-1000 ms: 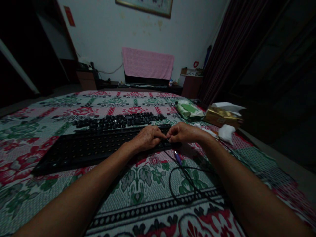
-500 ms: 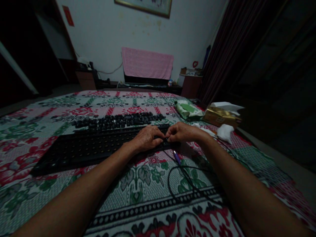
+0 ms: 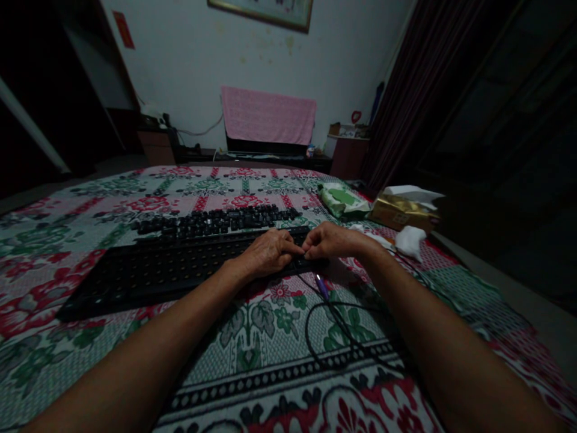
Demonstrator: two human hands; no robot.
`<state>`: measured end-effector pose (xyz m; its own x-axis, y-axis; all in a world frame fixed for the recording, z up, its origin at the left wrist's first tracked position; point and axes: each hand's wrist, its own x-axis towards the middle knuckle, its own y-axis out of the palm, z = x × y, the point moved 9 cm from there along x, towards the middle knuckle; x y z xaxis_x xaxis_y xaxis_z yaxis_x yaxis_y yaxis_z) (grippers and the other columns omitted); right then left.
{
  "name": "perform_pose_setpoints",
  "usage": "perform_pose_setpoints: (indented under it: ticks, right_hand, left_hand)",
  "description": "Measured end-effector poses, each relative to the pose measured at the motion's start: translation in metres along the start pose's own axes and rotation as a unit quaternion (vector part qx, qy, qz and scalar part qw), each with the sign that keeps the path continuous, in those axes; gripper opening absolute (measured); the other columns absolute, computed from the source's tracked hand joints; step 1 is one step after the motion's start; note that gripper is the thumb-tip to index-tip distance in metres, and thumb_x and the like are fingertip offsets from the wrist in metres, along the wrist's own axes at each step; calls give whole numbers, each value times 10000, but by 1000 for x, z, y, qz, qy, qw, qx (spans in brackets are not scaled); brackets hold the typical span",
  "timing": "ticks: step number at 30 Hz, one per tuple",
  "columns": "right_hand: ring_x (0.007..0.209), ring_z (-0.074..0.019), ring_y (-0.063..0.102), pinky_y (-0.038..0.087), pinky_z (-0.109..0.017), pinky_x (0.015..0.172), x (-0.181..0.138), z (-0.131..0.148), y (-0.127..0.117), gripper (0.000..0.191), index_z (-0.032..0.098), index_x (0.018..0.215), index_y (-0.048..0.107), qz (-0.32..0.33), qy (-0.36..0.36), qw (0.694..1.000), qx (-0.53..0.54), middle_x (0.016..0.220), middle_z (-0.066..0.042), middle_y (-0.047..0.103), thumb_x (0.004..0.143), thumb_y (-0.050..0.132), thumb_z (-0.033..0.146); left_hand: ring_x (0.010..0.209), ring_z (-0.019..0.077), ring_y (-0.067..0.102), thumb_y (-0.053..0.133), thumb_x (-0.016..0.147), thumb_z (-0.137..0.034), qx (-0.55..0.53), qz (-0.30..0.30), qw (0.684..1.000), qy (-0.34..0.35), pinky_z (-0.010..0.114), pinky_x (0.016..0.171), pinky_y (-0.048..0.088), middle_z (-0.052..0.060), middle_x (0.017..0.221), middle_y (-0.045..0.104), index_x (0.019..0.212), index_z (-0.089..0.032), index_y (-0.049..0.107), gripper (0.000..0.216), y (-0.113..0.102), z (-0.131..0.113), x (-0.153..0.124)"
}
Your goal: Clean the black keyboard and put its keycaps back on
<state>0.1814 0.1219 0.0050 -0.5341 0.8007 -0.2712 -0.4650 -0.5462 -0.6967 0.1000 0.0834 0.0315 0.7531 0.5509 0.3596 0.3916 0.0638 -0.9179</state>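
A black keyboard (image 3: 171,267) with its keycaps off lies on the patterned cloth, rows of small light dots showing across it. My left hand (image 3: 270,249) rests over its right part, the index finger stretched out and the other fingers curled; I see nothing held in it. At the right end of the keyboard, my right hand (image 3: 331,242) pinches thumb and index finger together, close against the left fingertip. What the pinch holds, if anything, is too small and dark to make out. Loose black keycaps (image 3: 216,221) lie in a long pile behind the keyboard.
A purple pen-like tool (image 3: 321,287) and a looped black cable (image 3: 342,328) lie in front of my hands. To the right are a green-and-white packet (image 3: 343,201), a gold tissue box (image 3: 403,211) and crumpled white tissue (image 3: 410,242). The patterned cloth (image 3: 265,337) covers the surface.
My left index finger has straightened and reached right, up to the right fingertips. The right hand keeps its pinch at almost the same spot.
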Motion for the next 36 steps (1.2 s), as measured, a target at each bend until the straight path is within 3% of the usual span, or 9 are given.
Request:
perform_pose_setpoints:
  ticks: [11, 19, 24, 36]
  right_hand:
    - [536, -79, 509, 390, -192, 495, -2, 2, -2, 197, 154, 802, 667, -11, 2, 1000, 3, 636, 3, 626, 625, 625, 229]
    - [543, -71, 479, 366, -183, 496, -4, 7, 3, 203, 151, 853, 644, 20, -42, 999, -9, 657, 13, 597, 683, 559, 222]
    - [568, -79, 486, 383, -200, 537, -8, 6, 1, 236, 144, 886, 631, 27, -44, 998, 25, 698, 11, 602, 690, 567, 258]
    - [537, -70, 436, 352, -204, 505, -12, -2, -8, 291, 157, 907, 634, 2, -6, 992, 130, 657, 17, 565, 677, 619, 335]
  left_hand:
    - [798, 145, 517, 437, 737, -152, 23, 16, 1000, 2, 257, 701, 391, 16, 881, 596, 976, -285, 657, 351, 3, 2, 0]
    - [838, 145, 534, 452, 763, -192, -21, 3, 1000, 2, 265, 747, 401, 21, 914, 608, 999, -272, 648, 317, 1, 3, -2]
    - [861, 132, 556, 474, 752, -176, -79, -25, 996, -24, 243, 781, 418, 21, 922, 632, 1011, -226, 643, 313, -1, 10, -4]
    - [853, 129, 571, 481, 741, -154, -79, -27, 996, -33, 235, 789, 429, 24, 920, 637, 932, -192, 673, 273, 0, 12, -3]
